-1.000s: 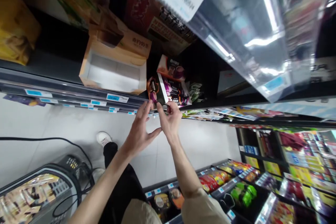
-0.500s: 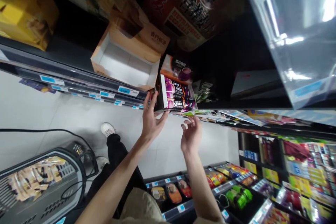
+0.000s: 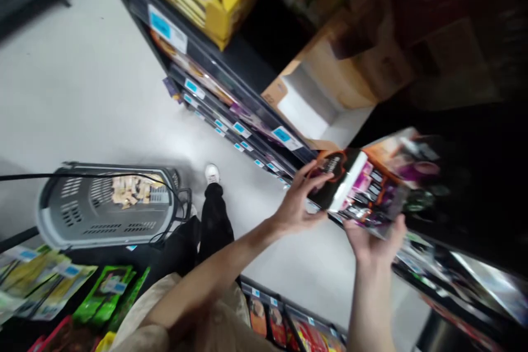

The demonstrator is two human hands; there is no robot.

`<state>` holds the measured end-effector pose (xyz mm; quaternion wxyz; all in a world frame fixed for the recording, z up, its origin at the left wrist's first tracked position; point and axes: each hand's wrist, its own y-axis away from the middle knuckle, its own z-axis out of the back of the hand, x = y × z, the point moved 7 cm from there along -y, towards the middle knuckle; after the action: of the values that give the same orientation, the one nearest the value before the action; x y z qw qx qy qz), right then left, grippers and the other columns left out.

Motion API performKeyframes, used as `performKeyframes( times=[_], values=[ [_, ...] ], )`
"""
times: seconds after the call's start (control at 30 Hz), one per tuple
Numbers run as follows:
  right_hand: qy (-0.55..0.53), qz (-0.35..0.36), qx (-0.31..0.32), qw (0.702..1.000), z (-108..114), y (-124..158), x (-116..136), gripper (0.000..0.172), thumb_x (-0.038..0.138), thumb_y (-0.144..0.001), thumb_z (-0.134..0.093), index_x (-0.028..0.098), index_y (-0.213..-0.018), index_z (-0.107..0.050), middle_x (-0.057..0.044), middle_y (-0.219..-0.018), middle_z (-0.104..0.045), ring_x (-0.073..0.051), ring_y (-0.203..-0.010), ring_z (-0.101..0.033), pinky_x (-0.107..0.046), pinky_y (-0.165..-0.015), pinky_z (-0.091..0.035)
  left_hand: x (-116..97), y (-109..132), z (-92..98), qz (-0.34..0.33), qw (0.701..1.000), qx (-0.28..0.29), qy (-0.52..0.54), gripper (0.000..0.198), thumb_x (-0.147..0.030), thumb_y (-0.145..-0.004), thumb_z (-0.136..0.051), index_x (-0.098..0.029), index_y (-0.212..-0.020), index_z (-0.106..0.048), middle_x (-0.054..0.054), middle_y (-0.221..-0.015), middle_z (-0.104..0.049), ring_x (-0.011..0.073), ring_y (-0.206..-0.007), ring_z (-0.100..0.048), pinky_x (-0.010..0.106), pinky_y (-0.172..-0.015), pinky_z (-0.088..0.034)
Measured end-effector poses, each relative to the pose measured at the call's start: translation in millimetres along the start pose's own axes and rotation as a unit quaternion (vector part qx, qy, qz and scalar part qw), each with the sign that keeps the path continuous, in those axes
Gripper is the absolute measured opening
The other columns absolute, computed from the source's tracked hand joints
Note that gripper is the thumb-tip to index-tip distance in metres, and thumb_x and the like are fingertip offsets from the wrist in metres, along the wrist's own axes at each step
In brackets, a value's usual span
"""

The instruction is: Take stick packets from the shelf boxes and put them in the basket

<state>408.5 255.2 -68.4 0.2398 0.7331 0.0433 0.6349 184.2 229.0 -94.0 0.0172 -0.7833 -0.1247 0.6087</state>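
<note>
A black and orange open display box [image 3: 330,173] with purple and black sachets [image 3: 365,195] in it is tilted at the shelf's front edge. My left hand [image 3: 299,198] grips its left end, fingers on the side panel and thumb low at the front corner. At the lower right corner, my right hand [image 3: 373,239] holds the box from the front, its thumb at the right side. The box's raised back flap shows a blurred cup picture. Directly left of it on the shelf sits a brown carton [image 3: 309,102] with a white inside and nothing visible in it.
Yellow packages [image 3: 223,5] stand farther left on the shelf, above price tags [image 3: 286,137]. A grey basket [image 3: 107,214] holding several beige packets is on the floor beside my legs. Green bags [image 3: 103,291] lie on a low display behind me.
My right hand has come up from below the shelf onto the box. The box is now tilted, with its left end more exposed. The view has turned toward the basket.
</note>
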Motion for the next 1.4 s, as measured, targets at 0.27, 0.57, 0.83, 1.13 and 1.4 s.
performKeyframes(
  times=[0.27,0.57,0.83,1.13,1.4],
  values=[
    [0.040,-0.030,-0.042,0.998,30.0,44.5,-34.8,0.071,0.063,-0.060,-0.083,0.036,-0.125,-0.073,-0.006,-0.137,-0.073,-0.038,-0.136,-0.061,-0.064,-0.108,-0.053,-24.8,49.1,47.2,0.008,0.999,0.035,0.029,0.088,-0.014,-0.075,-0.080,-0.031,-0.155,-0.047,0.011,-0.168,-0.031,0.0367,-0.154,-0.036,0.053,-0.126,-0.039],
    [0.051,-0.216,-0.069,0.973,51.4,102.2,-139.7,0.050,0.048,-0.057,-0.084,0.033,-0.104,-0.077,-0.001,-0.090,-0.084,-0.032,-0.080,-0.079,-0.068,-0.092,-0.060,-21.7,143.5,105.8,0.039,0.999,-0.009,0.001,0.086,-0.016,-0.074,-0.075,-0.029,-0.154,-0.046,0.015,-0.166,-0.033,0.0386,-0.156,-0.033,0.058,-0.126,-0.035],
    [0.031,-0.305,0.039,0.951,13.9,154.4,-236.6,0.044,0.043,-0.057,-0.086,0.026,-0.097,-0.078,-0.005,-0.092,-0.084,-0.033,-0.081,-0.080,-0.057,-0.083,-0.066,12.5,251.1,174.6,0.212,0.976,0.010,0.053,0.113,-0.014,-0.074,-0.077,-0.030,-0.169,-0.017,0.015,-0.175,-0.022,0.0375,-0.157,-0.033,0.057,-0.128,-0.030],
    [0.094,-0.428,0.082,0.895,13.8,111.7,-355.0,0.034,0.059,-0.063,-0.075,0.034,-0.087,-0.075,0.000,-0.090,-0.082,-0.032,-0.090,-0.079,-0.050,-0.078,-0.066,78.7,420.0,178.8,0.399,0.884,-0.238,0.056,0.036,-0.034,-0.093,-0.060,-0.022,-0.126,-0.070,0.012,-0.136,-0.069,0.0281,-0.128,-0.064,0.044,-0.111,-0.051],
    [0.052,-0.479,0.019,0.876,3.2,23.2,-466.4,0.031,0.047,-0.077,-0.067,0.026,-0.100,-0.067,0.000,-0.091,-0.079,-0.025,-0.097,-0.074,-0.044,-0.083,-0.065,101.8,558.7,118.7,0.469,0.853,0.099,-0.205,0.035,-0.024,-0.094,-0.055,-0.026,-0.122,-0.076,0.008,-0.123,-0.078,0.0251,-0.120,-0.070,0.037,-0.106,-0.055]
  ],
)
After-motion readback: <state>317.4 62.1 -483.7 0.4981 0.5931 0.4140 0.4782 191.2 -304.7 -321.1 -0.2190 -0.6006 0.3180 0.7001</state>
